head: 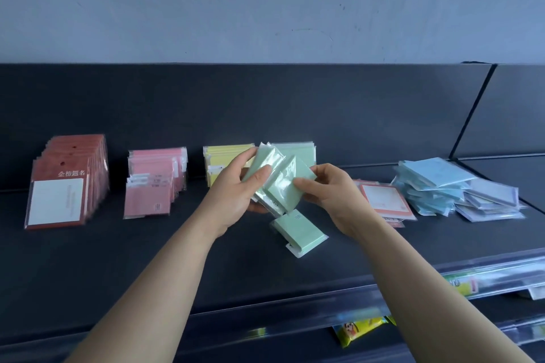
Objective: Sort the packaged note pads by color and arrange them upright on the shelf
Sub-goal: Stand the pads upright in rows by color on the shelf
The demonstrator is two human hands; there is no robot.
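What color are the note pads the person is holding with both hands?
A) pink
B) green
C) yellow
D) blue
B: the wrapped note pads fanned out between the left hand and the right hand are pale green, the same color as the single pad lying on the shelf just below them.

Wall [265, 3]: pale blue-grey, matte, scuffed, a few dark specks. Below it, dark grey back panel [265, 103], slanted seam [472, 115] at right. The shelf [118, 274] is dark, matte. Clear label rail [486, 271] along its front edge; yellow packets [359, 330] on the tier beneath. Light even, diffuse.
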